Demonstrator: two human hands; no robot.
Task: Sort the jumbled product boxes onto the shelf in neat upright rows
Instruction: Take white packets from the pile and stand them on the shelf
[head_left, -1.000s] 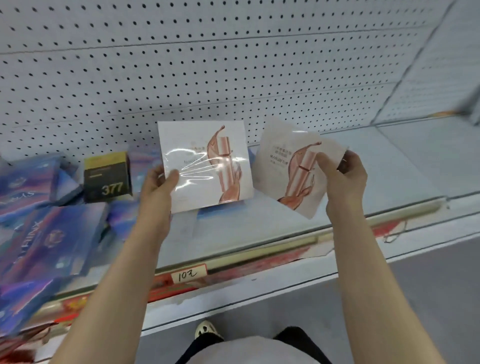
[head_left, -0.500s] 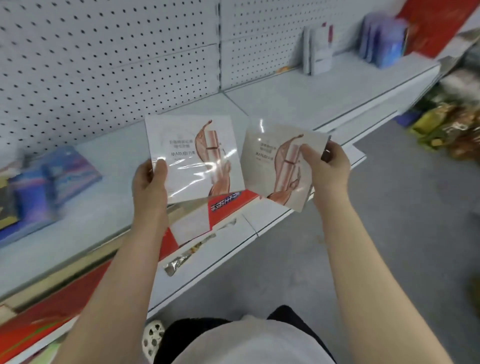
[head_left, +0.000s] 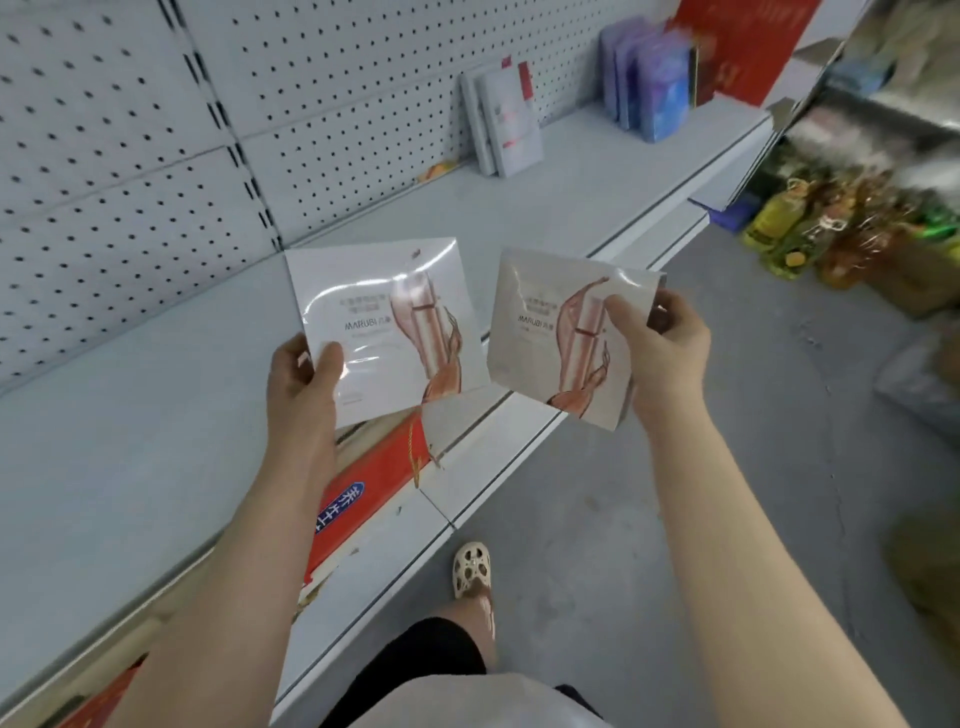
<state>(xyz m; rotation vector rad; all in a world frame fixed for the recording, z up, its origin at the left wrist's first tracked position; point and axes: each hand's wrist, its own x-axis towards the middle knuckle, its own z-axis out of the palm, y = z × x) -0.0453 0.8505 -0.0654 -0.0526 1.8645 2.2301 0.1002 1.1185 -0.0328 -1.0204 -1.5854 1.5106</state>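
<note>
I hold two flat white product boxes printed with a pink bottle, both up in the air in front of the grey shelf (head_left: 130, 441). My left hand (head_left: 304, 382) grips the left box (head_left: 384, 322) at its lower left corner, thumb on the front. My right hand (head_left: 660, 353) grips the right box (head_left: 550, 338) by its right edge, thumb across the front. The two boxes hang side by side, slightly tilted, a small gap between them.
Further right on the shelf stand a few upright white boxes (head_left: 506, 122) and a row of upright blue boxes (head_left: 649, 78) against the pegboard back (head_left: 130, 156). Red signage (head_left: 737, 47) is behind them. Bagged goods (head_left: 841, 228) lie on the grey floor at right. My foot (head_left: 472, 569) is below.
My view has swung to the right along the shelf; the jumbled blue boxes at left are out of sight, and upright boxes at the far right have come closer. Both hands still hold their boxes.
</note>
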